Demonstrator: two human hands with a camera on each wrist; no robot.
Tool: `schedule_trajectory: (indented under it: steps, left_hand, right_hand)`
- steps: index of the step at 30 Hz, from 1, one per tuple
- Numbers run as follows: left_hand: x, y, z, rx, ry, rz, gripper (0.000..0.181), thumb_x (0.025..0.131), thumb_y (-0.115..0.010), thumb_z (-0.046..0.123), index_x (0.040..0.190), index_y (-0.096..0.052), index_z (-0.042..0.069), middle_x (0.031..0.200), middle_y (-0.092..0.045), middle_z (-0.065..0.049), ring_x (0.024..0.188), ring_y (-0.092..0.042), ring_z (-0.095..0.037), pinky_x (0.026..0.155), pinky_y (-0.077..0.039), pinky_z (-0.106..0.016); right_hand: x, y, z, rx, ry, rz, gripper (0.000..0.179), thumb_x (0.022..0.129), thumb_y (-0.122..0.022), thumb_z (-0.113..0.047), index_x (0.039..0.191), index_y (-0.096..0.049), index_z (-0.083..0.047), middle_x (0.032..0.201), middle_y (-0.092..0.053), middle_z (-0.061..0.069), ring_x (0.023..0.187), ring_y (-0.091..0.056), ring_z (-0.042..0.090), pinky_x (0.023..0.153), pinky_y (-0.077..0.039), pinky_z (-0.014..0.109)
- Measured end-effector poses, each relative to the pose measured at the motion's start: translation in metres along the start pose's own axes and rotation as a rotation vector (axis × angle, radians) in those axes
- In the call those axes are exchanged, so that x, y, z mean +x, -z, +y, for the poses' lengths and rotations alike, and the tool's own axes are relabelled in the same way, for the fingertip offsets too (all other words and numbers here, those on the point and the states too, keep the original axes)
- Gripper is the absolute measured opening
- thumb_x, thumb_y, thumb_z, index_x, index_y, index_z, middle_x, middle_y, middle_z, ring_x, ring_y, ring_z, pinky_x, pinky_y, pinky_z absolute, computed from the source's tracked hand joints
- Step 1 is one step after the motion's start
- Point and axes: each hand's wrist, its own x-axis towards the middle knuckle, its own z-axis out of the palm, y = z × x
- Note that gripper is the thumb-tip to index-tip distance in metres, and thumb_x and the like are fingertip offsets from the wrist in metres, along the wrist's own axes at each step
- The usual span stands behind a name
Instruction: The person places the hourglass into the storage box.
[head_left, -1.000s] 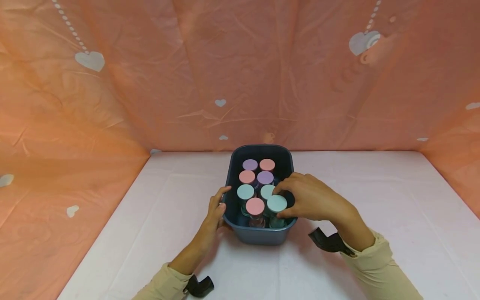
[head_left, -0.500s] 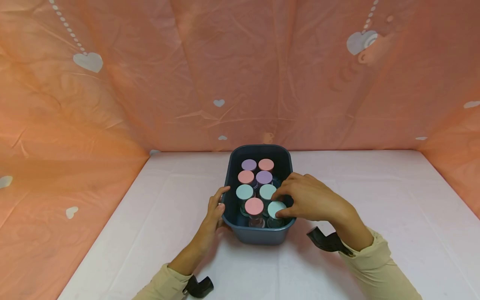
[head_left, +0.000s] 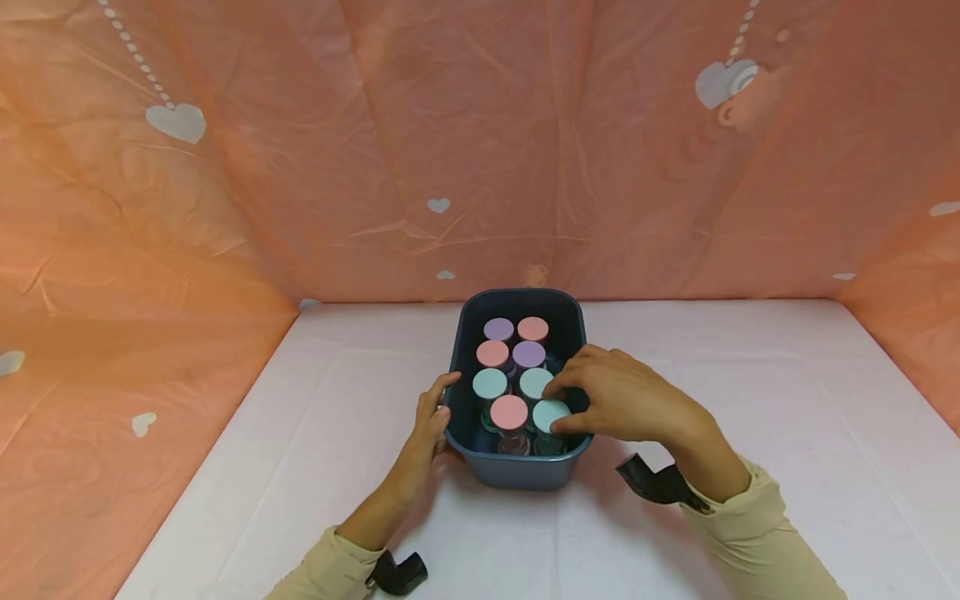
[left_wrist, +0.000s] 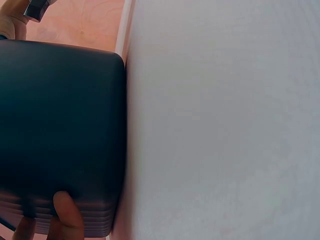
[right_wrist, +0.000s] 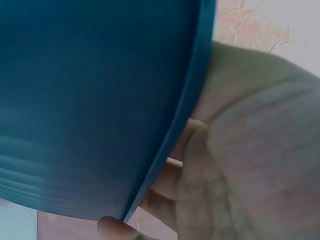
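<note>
A dark blue-grey plastic bin (head_left: 517,472) stands on the white table, holding several small glass jars with purple, pink and mint lids. My right hand (head_left: 630,396) reaches over the bin's right rim. Its thumb and fingers are around the lid of the mint-lidded jar (head_left: 550,417) at the near right; the fingertips' far sides are hidden. Left of that jar stands a pink-lidded jar (head_left: 509,414). My left hand (head_left: 426,429) rests against the bin's left side, one fingertip at the rim. In the left wrist view, its fingers (left_wrist: 67,212) touch the ribbed outer wall.
The white table (head_left: 337,400) spreads out on both sides of the bin. An orange patterned sheet (head_left: 450,150) hangs behind it and at the sides. Black wrist mounts (head_left: 656,482) stick out beside the sleeves.
The mint-lidded jar in my right hand has gone down into the bin's near right corner, then its lid has shifted slightly left. My left hand has kept its place.
</note>
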Motion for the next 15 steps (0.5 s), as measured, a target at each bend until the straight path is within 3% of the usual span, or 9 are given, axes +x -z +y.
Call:
schedule_trajectory:
  steps: [8, 15]
  left_hand:
    - [0.001, -0.001, 0.000, 0.012, -0.008, -0.002, 0.048, 0.102, -0.025, 0.049, 0.150, -0.025, 0.042, 0.158, -0.011, -0.002, 0.146, -0.025, -0.042, 0.112, -0.024, -0.069]
    - [0.001, -0.001, 0.001, 0.019, -0.015, -0.022, 0.050, 0.103, -0.024, 0.048, 0.151, -0.023, 0.040, 0.158, -0.010, -0.003, 0.145, -0.025, -0.044, 0.109, -0.030, -0.066]
  right_hand:
    - [-0.003, 0.002, 0.003, 0.008, -0.004, 0.033, 0.034, 0.080, -0.079, -0.041, 0.110, -0.075, -0.025, 0.101, -0.067, -0.011, 0.101, -0.059, 0.012, 0.092, -0.043, 0.042]
    - [-0.014, 0.013, 0.018, 0.076, 0.076, 0.017, 0.039, 0.093, -0.066, -0.044, 0.125, -0.068, -0.020, 0.126, -0.063, -0.002, 0.123, -0.055, 0.021, 0.106, -0.040, 0.051]
